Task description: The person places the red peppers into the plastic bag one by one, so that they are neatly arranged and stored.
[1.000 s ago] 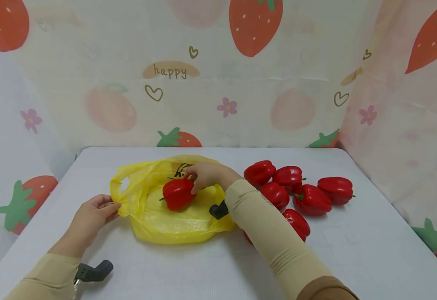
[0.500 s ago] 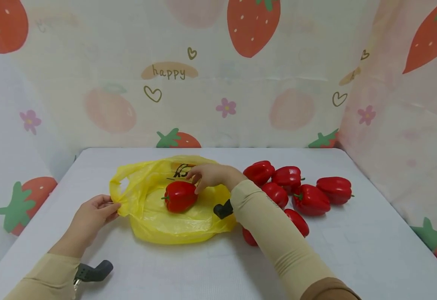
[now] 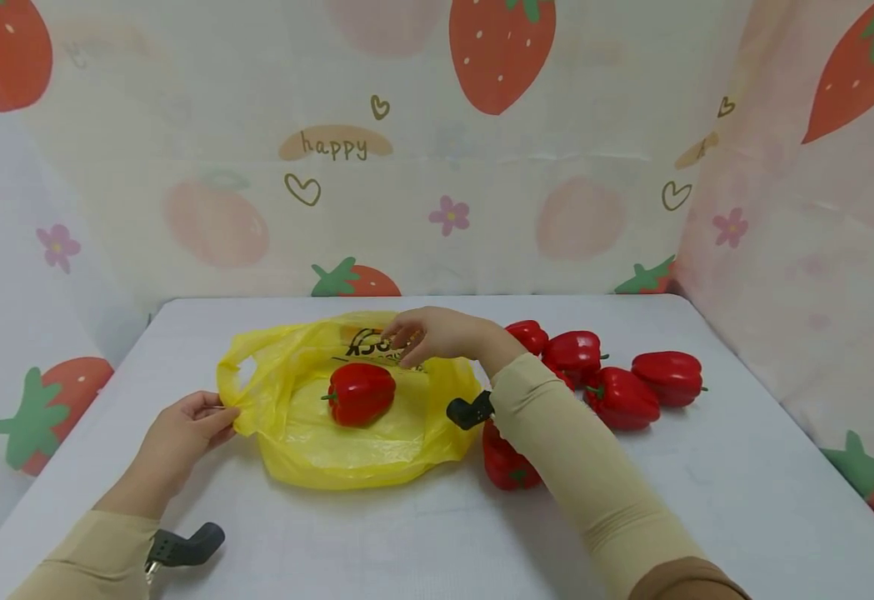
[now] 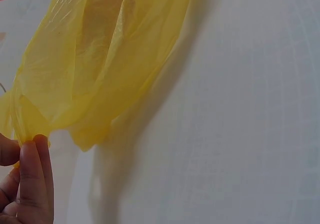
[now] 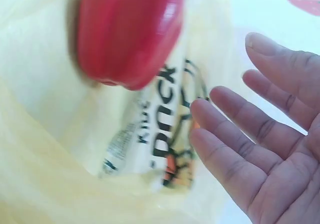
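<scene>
The pepper (image 3: 362,394) lies in the open bag (image 3: 339,471), long axis roughly along the bench (image 3: 706,508)'s back edge, stem toward the left edge. The right hand (image 3: 437,333) is nearer, apart from it toward the back right corner, fingers loose, holding nothing; the left hand (image 3: 191,427) pinches the bag's left side. Other peppers (image 3: 622,398) lie toward the right edge.

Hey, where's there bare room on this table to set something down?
The white table is bare in front of the yellow bag, between the black device by the left sleeve and the right sleeve, and between the loose peppers and the table's right edge. It's crowded right of the bag, where the right sleeve hides some peppers.
</scene>
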### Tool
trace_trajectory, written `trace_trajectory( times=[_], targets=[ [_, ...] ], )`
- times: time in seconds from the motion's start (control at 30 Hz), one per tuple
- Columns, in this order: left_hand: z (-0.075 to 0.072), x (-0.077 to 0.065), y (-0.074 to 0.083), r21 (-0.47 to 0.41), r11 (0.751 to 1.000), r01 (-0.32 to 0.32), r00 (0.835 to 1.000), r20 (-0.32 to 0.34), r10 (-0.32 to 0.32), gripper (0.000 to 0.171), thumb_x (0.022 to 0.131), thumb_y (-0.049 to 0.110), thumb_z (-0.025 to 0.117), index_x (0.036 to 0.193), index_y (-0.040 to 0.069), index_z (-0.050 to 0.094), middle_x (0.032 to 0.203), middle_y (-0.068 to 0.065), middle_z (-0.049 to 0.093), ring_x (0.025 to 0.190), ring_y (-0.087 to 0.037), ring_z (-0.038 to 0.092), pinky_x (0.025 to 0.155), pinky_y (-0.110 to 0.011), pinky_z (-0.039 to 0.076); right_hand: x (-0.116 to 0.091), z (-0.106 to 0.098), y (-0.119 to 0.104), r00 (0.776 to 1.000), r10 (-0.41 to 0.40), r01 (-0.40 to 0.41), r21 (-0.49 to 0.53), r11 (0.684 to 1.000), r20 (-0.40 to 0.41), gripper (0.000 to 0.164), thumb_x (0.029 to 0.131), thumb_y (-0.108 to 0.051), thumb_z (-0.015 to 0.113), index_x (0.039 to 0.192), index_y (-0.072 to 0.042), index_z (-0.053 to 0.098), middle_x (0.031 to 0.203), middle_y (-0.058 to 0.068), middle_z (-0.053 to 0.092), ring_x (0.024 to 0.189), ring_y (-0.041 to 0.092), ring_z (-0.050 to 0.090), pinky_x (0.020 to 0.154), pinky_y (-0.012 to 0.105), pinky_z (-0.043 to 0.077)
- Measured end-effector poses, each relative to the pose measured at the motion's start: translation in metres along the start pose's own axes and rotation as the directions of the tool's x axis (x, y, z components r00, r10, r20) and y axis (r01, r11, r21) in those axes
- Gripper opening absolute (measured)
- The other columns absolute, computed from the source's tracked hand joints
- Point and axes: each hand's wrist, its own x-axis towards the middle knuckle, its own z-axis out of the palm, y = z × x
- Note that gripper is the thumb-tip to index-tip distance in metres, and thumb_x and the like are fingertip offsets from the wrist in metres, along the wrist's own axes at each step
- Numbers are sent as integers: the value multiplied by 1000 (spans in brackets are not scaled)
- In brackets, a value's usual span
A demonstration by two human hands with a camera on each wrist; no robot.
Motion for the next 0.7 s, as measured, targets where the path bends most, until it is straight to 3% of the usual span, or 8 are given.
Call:
trace_trajectory(
  times=[0.33,0.5,0.7],
  targets=[
    [2,-1,0,6,1000,9,1000,1,-9,51,88,36,58,123,1,45,110,-12,57,89,-14,59,76,-20,51,-47,-32,2,996,-16,21,52,998,-90,47,84,-14,66,128,-14,49,124,8,54,111,21,54,89,31,48],
    [2,0,-1,-14,1000,13,1000,11,-13,52,87,36,60,123,0,45,106,-9,59,87,-13,59,76,-21,52,-69,-47,13,987,18,-12,37,999,-157,46,84,-15,66,126,-19,50,120,2,56,109,18,55,88,33,48],
    [3,2,-3,-12,1000,13,1000,12,-13,53,87,36,60,124,1,44,107,-10,59,87,-12,59,76,-20,51,-95,-59,32,975,34,-19,73,997,-219,46,84,-14,65,127,-17,49,121,5,55,110,21,54,88,34,49]
  ],
)
